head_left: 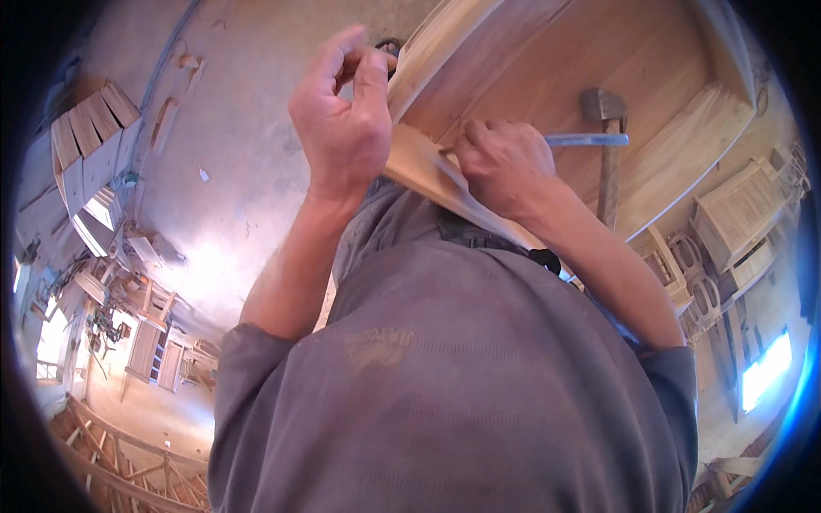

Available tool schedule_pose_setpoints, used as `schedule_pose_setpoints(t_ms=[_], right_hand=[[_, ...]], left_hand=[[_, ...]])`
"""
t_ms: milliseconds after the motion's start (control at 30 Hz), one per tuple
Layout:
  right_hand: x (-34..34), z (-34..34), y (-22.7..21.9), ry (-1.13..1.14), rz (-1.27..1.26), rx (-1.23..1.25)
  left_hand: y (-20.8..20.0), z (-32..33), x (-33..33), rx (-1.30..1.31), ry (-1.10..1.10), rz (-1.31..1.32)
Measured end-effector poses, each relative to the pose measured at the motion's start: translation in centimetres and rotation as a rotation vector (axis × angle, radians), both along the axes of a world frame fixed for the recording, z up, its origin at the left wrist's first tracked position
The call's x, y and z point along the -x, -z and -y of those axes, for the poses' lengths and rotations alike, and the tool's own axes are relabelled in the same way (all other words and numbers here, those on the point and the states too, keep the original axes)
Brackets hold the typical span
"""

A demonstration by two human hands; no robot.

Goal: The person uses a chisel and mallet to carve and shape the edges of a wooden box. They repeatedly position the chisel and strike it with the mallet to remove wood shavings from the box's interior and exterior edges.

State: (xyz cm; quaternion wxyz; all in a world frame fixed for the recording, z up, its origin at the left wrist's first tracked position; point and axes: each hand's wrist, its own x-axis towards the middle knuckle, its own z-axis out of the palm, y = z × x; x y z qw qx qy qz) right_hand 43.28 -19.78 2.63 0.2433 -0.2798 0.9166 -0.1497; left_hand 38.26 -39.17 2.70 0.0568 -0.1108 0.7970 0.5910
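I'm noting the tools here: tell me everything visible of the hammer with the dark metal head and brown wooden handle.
The hammer has a dark grey, blocky metal head on a straight, wooden-looking brown handle. It appears to lie on the broad brown wooden panel, head at the far end, handle running back toward the right forearm. A slim blue-grey bar, extending from the right hand, crosses in front of the handle near the head; whether they touch is unclear.

A broad wooden surface [530, 73] with grain seams and a pale raised edge [440, 47] carries a hammer [608, 167], lying with its dark head pointing away from the person and its wooden handle running back nearer. Wooden offcuts [165, 125] and a small white scrap [203, 175] lie on the grey floor [248, 103].
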Motion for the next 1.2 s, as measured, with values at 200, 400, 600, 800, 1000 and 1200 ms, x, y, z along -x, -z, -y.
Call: schedule_pose_setpoints(t_ms=[200, 400, 600, 800, 1000, 1200], right_hand=[[-0.6, -1.2, 1.1, 0.250, 0.116, 0.016], [1.2, -0.6, 3.2, 0.218, 0.282, -0.119], [1.0, 1.0, 2.7, 0.376, 0.155, 0.036], [2.0, 2.8, 2.4, 0.375, 0.186, 0.079], [3.0, 3.0, 2.1, 0.213, 0.219, -0.008], [4.4, 3.4, 1.9, 0.081, 0.109, -0.003]], left_hand=[[0.1, 0.0, -0.2, -0.011, -0.001, -0.010], [-0.1, 0.0, -0.1, -0.102, -0.057, 0.061], [0.1, 1.0, -1.5, -0.244, -0.119, 0.123], [0.4, 0.4, -0.9, -0.232, -0.124, 0.131], [0.2, 0.3, -0.9, -0.190, -0.122, 0.127], [-0.1, 0.4, -0.8, -0.181, -0.108, 0.144]])
